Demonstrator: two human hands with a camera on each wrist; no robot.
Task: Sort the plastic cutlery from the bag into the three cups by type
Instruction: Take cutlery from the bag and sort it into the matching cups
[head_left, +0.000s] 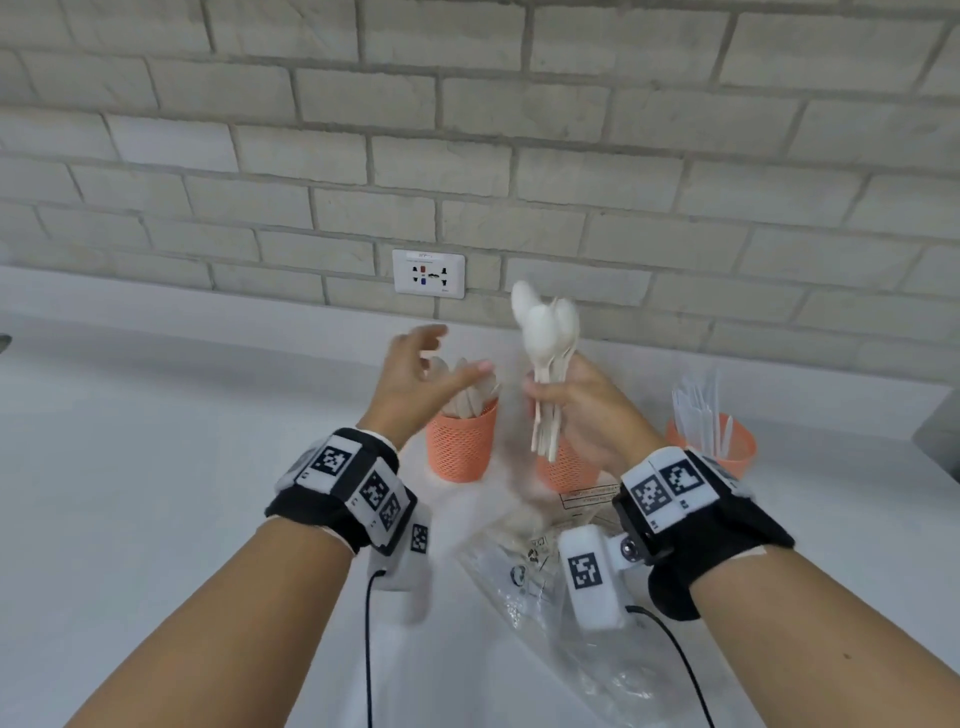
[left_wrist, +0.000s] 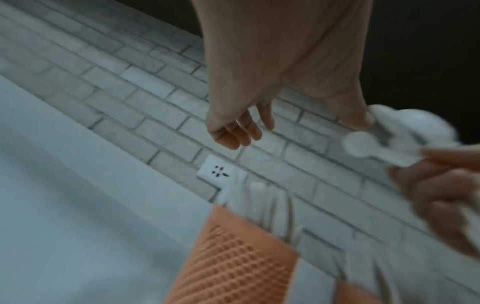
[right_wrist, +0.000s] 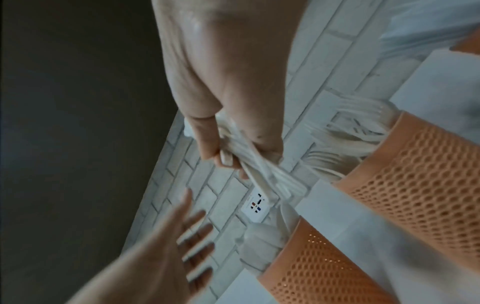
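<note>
Bag (head_left: 524, 566) nearest; right hand (head_left: 587, 410) grips spoons (head_left: 545, 332); left hand (head_left: 415, 374) spread.

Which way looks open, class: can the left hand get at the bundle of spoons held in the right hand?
Probably yes. The left hand is open and holds nothing, level with the spoons that the right hand grips by their handles; only air shows between them.

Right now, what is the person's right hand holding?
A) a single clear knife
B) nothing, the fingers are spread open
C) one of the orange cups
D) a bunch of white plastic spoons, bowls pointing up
D: the right hand grips a bunch of white plastic spoons by the handles, bowls up, above the middle orange cup, while the left hand is open and holds nothing.
</note>
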